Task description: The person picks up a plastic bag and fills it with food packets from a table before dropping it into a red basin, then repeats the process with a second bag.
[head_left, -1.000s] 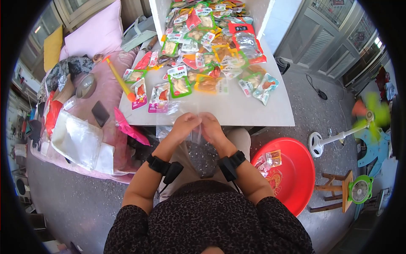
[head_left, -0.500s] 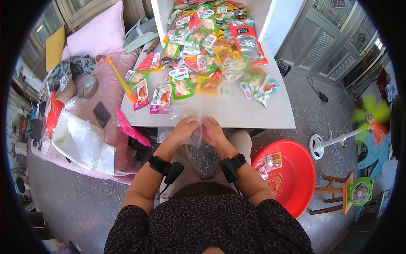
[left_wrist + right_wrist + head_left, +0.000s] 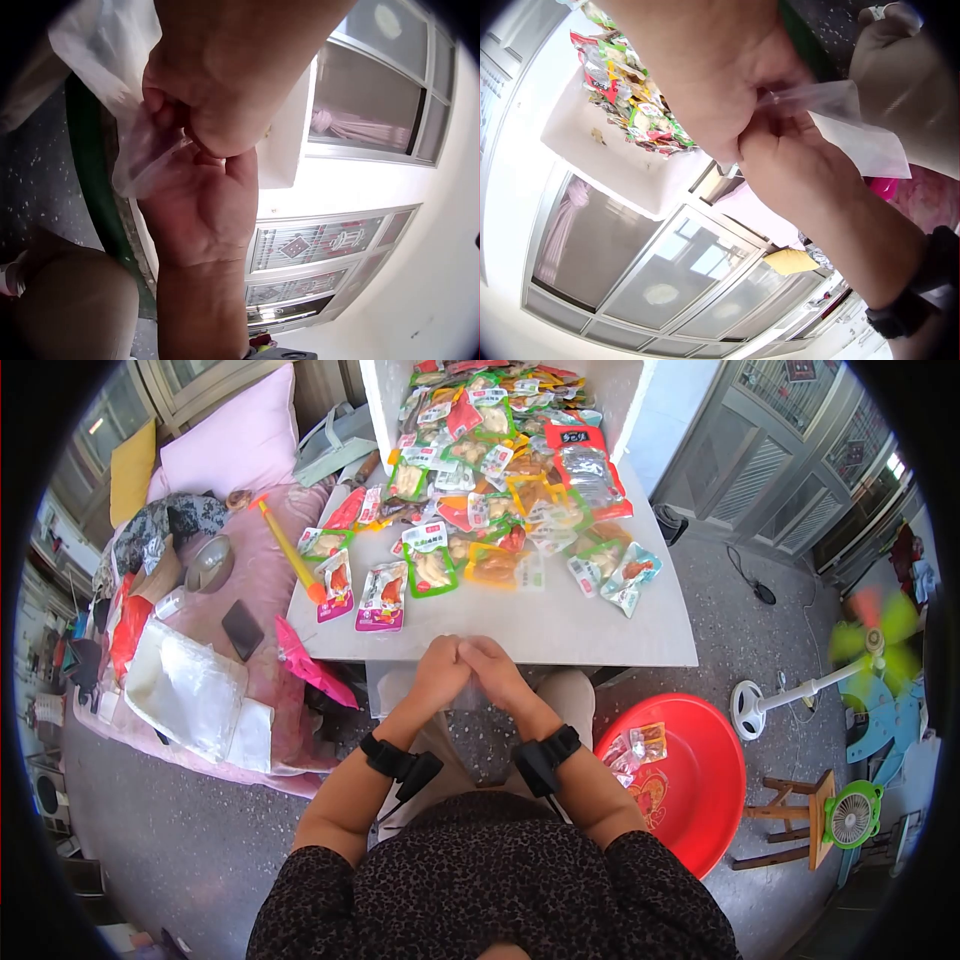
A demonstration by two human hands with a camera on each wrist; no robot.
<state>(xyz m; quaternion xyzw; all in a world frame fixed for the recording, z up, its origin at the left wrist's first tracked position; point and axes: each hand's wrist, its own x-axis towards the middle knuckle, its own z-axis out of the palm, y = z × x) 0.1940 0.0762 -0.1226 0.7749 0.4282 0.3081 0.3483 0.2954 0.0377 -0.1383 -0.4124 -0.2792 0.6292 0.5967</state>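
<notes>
My left hand (image 3: 441, 672) and right hand (image 3: 497, 672) meet just in front of the table's near edge, fingertips together. Between them they pinch a clear plastic bag (image 3: 388, 690), which hangs down on the left side below the tabletop. In the left wrist view the thin, creased bag (image 3: 105, 64) runs out from the curled fingers of both hands. The right wrist view shows the bag (image 3: 855, 135) spreading past the left hand (image 3: 802, 165); the fingertips are partly hidden behind the right hand (image 3: 727, 82).
Many sealed snack packets (image 3: 430, 565) spill from a white foam box (image 3: 632, 420) onto the table (image 3: 590, 640). A red basin (image 3: 700, 790) with a few packets stands at right on the floor. Clear plastic sheets (image 3: 190, 675) lie on the pink bed at left. A fan (image 3: 870, 645) spins farther right.
Both hands have drawn together until they touch. The bag, earlier spread up over the table edge, now hangs lower beneath the hands.
</notes>
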